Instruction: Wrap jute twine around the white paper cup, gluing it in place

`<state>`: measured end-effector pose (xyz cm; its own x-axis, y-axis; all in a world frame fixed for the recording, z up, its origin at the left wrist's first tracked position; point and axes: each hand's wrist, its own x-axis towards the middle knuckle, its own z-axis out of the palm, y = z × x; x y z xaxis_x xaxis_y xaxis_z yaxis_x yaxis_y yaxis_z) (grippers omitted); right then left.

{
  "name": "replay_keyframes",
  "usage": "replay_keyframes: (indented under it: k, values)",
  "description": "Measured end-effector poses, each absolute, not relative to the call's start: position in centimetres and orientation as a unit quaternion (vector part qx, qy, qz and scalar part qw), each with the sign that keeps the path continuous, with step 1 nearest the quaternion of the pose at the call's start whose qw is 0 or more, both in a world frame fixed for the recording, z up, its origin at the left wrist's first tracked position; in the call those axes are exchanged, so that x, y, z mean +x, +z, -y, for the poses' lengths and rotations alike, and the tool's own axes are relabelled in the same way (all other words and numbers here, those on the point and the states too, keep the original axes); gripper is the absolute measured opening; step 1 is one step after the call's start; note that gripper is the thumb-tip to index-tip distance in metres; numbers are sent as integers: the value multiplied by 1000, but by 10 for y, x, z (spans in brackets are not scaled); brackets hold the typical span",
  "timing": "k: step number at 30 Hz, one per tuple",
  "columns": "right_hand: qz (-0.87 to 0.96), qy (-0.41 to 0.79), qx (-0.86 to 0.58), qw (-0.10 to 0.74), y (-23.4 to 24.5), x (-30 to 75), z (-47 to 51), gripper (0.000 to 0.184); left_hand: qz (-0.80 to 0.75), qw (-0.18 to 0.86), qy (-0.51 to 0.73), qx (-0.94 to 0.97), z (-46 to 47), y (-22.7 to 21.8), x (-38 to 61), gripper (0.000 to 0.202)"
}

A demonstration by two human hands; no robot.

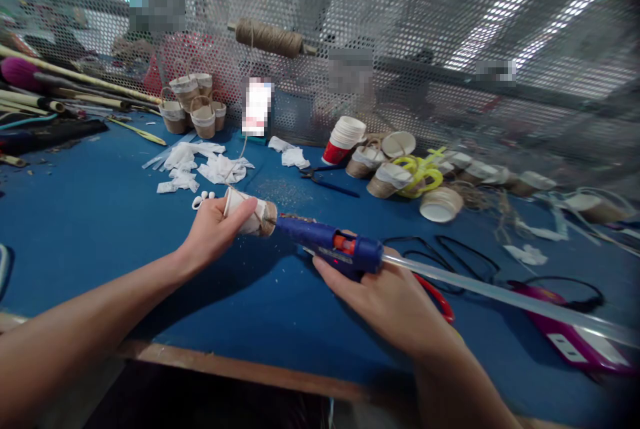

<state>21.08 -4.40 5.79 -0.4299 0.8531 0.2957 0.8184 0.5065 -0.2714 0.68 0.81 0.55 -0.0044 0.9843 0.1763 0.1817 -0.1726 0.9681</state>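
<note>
My left hand (213, 229) is closed around a white paper cup (247, 210) held on its side, its bottom end wound with brown twine. My right hand (385, 295) grips a blue hot glue gun (333, 245) with an orange trigger. The gun's nozzle touches the twine-wrapped end of the cup. A long clear glue stick (500, 295) sticks out of the gun's back toward the right. Both hands hover just above the blue table (100, 215).
Finished twine-wrapped cup baskets (193, 105) stand at the back left beside white paper scraps (200, 165). More cups (390, 162), yellow scissors (420, 172) and pliers (325, 179) lie at the back right. A twine spool (270, 39) hangs on the mesh wall. Red-handled scissors (440, 295) and a purple phone (575, 339) lie right.
</note>
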Motion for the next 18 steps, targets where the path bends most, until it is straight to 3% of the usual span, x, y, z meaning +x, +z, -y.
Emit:
replay_keyframes:
  k: [4,12,18]
  values:
    - [809,105,-524,246,57,208,46,14,-496,424,508,563,-10,4,7,33]
    - [806,126,-527,238,55,211,48,11,-487,435,519,551,-11,1,6,35]
    - [789,131,-542,257,55,211,48,13,-507,376,506,588,-3,7,8,37]
